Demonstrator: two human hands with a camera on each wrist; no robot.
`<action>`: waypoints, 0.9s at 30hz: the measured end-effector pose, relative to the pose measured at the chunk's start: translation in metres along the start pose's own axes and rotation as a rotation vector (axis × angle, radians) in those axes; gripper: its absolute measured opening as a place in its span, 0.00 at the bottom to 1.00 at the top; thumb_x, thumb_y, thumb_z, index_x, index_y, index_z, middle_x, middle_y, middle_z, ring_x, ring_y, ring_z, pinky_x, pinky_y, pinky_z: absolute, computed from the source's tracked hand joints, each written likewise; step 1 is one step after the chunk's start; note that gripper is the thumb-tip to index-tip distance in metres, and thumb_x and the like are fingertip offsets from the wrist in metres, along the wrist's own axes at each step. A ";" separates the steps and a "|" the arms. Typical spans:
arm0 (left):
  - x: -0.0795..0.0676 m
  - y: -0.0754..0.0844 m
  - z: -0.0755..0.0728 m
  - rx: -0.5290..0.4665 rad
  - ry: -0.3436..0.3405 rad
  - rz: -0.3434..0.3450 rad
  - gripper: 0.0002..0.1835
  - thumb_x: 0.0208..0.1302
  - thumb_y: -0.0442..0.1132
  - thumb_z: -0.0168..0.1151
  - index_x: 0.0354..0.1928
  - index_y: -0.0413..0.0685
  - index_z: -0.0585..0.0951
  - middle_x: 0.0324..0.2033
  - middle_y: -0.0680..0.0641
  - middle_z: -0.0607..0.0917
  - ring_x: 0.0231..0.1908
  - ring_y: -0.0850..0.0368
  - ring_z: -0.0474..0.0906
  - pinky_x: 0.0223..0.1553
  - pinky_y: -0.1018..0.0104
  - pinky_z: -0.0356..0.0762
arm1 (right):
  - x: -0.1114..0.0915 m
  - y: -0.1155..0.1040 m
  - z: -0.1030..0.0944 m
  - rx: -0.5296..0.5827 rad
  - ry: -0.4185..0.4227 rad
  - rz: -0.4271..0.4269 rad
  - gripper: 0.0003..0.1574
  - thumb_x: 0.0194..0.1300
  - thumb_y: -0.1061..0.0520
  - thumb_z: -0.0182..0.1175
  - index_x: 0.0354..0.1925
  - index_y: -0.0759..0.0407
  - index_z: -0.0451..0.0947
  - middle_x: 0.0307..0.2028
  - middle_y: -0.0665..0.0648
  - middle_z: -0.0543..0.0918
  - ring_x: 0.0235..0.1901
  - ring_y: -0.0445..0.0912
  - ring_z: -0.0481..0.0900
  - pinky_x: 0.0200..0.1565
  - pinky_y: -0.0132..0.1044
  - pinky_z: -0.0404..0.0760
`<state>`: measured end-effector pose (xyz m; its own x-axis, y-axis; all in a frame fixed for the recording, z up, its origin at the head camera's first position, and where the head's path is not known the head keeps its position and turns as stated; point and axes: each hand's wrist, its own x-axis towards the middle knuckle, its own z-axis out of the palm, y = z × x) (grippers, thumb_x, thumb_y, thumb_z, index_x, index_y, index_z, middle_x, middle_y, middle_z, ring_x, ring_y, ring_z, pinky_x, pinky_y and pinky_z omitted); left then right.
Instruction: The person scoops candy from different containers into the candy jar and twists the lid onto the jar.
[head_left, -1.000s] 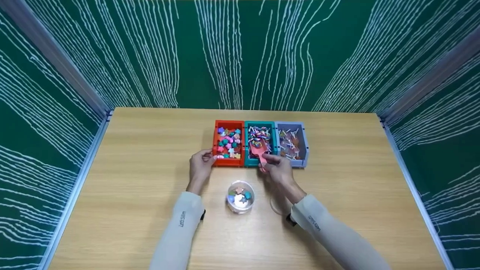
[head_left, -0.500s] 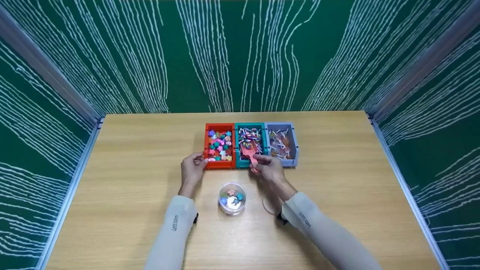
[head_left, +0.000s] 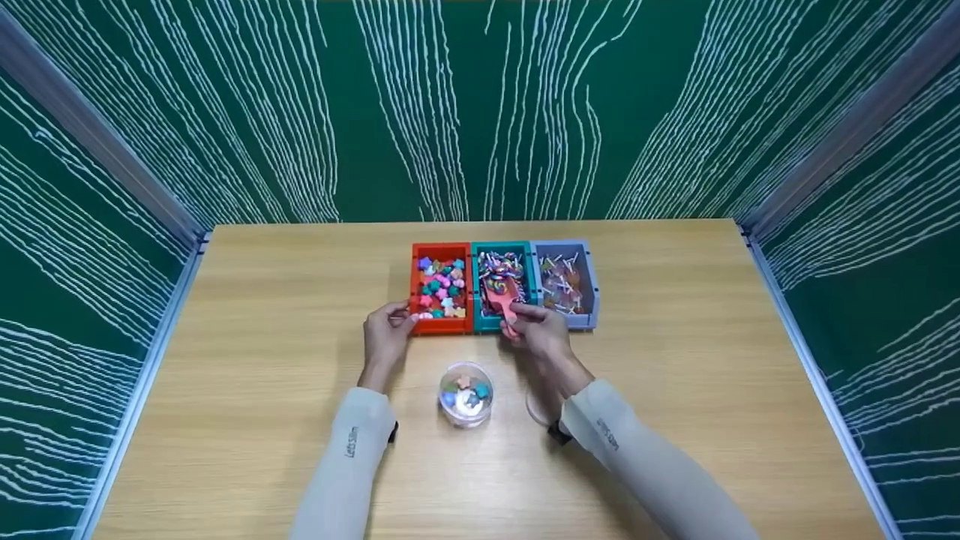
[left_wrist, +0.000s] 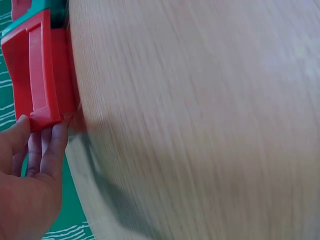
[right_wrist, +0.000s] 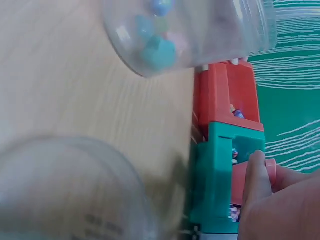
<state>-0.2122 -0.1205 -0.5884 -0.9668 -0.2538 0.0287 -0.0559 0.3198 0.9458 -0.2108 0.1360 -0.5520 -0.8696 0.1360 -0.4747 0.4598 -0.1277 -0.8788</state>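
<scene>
My left hand (head_left: pixel 386 335) grips the front left corner of a red bin (head_left: pixel 442 327), thumb and fingers on either side of its wall in the left wrist view. Colourful star-shaped and rounded beads (head_left: pixel 442 285) lie inside. Between my right thumb and fingers is the handle of a pink scoop (head_left: pixel 504 298); that right hand (head_left: pixel 546 335) is at the front of a green bin (head_left: pixel 486 325). The scoop's bowl is down among small swirl lollipop pieces (head_left: pixel 501 264), with a swirl piece on it. A clear jar (head_left: pixel 466 423) with several beads stands in front of the bins.
Right of the green bin, a lavender bin (head_left: pixel 593 300) holds small white-sticked pieces (head_left: pixel 562 281). A clear round lid (head_left: pixel 529 407) lies on the wooden table (head_left: pixel 300 300), partly under my right forearm. Green walls with white lines (head_left: pixel 375 112) enclose the table's back and sides.
The head view has shifted a little. Inside the green bin the scoop has moved slightly rightward with my right hand. My left hand keeps its grip on the red bin.
</scene>
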 end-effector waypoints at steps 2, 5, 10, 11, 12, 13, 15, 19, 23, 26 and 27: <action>0.000 0.000 0.000 0.002 -0.002 -0.002 0.13 0.65 0.23 0.70 0.51 0.27 0.86 0.39 0.34 0.89 0.40 0.44 0.87 0.45 0.61 0.87 | 0.000 -0.002 0.003 -0.029 0.003 -0.016 0.23 0.69 0.78 0.58 0.59 0.69 0.84 0.40 0.64 0.90 0.31 0.45 0.88 0.48 0.48 0.90; 0.002 0.000 0.001 0.002 -0.008 -0.001 0.14 0.66 0.23 0.69 0.52 0.27 0.86 0.39 0.34 0.89 0.39 0.46 0.86 0.44 0.63 0.86 | -0.001 -0.004 0.008 -0.023 0.010 -0.001 0.24 0.66 0.79 0.59 0.58 0.70 0.84 0.40 0.66 0.90 0.31 0.46 0.88 0.51 0.51 0.89; 0.002 0.000 0.001 -0.001 -0.015 -0.006 0.13 0.66 0.23 0.69 0.52 0.27 0.86 0.39 0.34 0.89 0.39 0.46 0.85 0.44 0.65 0.85 | 0.000 -0.008 0.010 0.068 0.028 0.086 0.26 0.67 0.79 0.59 0.60 0.67 0.84 0.43 0.65 0.89 0.32 0.47 0.88 0.55 0.50 0.87; 0.002 0.000 0.001 -0.003 -0.017 -0.009 0.13 0.66 0.23 0.69 0.52 0.27 0.86 0.39 0.34 0.89 0.39 0.46 0.85 0.45 0.64 0.85 | 0.000 -0.008 0.010 0.071 0.030 0.091 0.26 0.67 0.78 0.59 0.60 0.66 0.84 0.43 0.65 0.89 0.32 0.47 0.88 0.55 0.50 0.87; 0.002 0.000 0.001 -0.001 -0.018 -0.008 0.13 0.66 0.23 0.69 0.52 0.27 0.86 0.40 0.34 0.89 0.40 0.45 0.85 0.45 0.64 0.85 | 0.000 -0.008 0.011 0.071 0.031 0.088 0.25 0.68 0.78 0.59 0.60 0.66 0.84 0.44 0.65 0.89 0.32 0.47 0.89 0.55 0.50 0.87; 0.002 0.000 0.001 -0.001 -0.021 -0.009 0.13 0.66 0.23 0.69 0.52 0.27 0.86 0.40 0.34 0.89 0.40 0.45 0.86 0.46 0.63 0.85 | 0.000 -0.007 0.011 0.073 0.029 0.079 0.25 0.68 0.78 0.59 0.60 0.66 0.84 0.44 0.65 0.89 0.32 0.47 0.89 0.56 0.50 0.87; 0.002 0.000 0.001 -0.004 -0.027 -0.006 0.13 0.67 0.23 0.69 0.52 0.27 0.85 0.40 0.33 0.89 0.41 0.43 0.86 0.47 0.61 0.86 | 0.000 -0.005 0.011 0.067 0.026 0.049 0.24 0.68 0.78 0.59 0.59 0.68 0.84 0.45 0.67 0.89 0.32 0.47 0.89 0.56 0.51 0.87; 0.002 -0.003 0.000 -0.009 -0.027 -0.004 0.13 0.67 0.23 0.68 0.52 0.27 0.85 0.41 0.33 0.89 0.41 0.43 0.86 0.47 0.62 0.86 | -0.001 0.001 0.012 0.013 0.038 -0.006 0.22 0.69 0.77 0.60 0.58 0.68 0.85 0.45 0.67 0.89 0.33 0.46 0.89 0.53 0.49 0.88; 0.003 -0.007 0.000 -0.015 -0.026 0.007 0.13 0.66 0.23 0.68 0.52 0.26 0.85 0.40 0.33 0.89 0.40 0.46 0.85 0.43 0.70 0.83 | -0.001 0.008 0.013 -0.016 0.070 -0.040 0.21 0.69 0.76 0.61 0.57 0.68 0.86 0.45 0.66 0.88 0.33 0.45 0.88 0.45 0.40 0.90; 0.003 -0.009 0.000 -0.034 -0.029 0.022 0.13 0.65 0.22 0.68 0.51 0.24 0.85 0.39 0.32 0.89 0.38 0.49 0.85 0.41 0.76 0.80 | 0.000 0.012 0.015 -0.005 0.090 -0.083 0.20 0.68 0.78 0.60 0.55 0.71 0.86 0.44 0.68 0.88 0.31 0.44 0.87 0.37 0.35 0.89; 0.004 -0.010 0.000 -0.039 -0.030 0.026 0.13 0.65 0.22 0.68 0.51 0.24 0.85 0.39 0.32 0.89 0.38 0.49 0.86 0.40 0.77 0.80 | 0.000 0.013 0.016 -0.004 0.092 -0.102 0.20 0.68 0.78 0.59 0.55 0.72 0.85 0.44 0.68 0.88 0.30 0.43 0.87 0.36 0.34 0.89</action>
<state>-0.2150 -0.1248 -0.5978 -0.9750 -0.2177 0.0445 -0.0211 0.2899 0.9568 -0.2074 0.1189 -0.5629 -0.8915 0.2377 -0.3856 0.3710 -0.1051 -0.9227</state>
